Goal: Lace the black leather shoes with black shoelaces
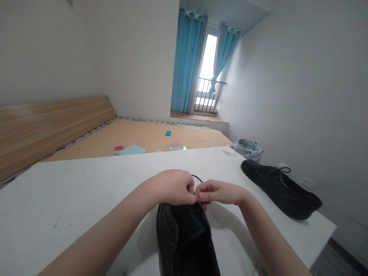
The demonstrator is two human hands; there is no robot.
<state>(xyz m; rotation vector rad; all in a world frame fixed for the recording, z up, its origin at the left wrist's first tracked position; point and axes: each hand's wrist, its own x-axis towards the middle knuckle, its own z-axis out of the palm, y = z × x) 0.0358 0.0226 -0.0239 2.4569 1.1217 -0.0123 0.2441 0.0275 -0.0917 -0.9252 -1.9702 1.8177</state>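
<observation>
Over the black lace-up shoe [188,234], axis fore-aft: left hand [177,188] nearer, curled closed, hold hidden; right hand [221,192] beside, pinching shoelace [197,177].

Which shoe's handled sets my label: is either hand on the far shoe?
No, the left hand and right hand are at the near shoe, not the far shoe.

Near shoe [188,237] cut off below — front apparently behind left hand [177,188].
</observation>
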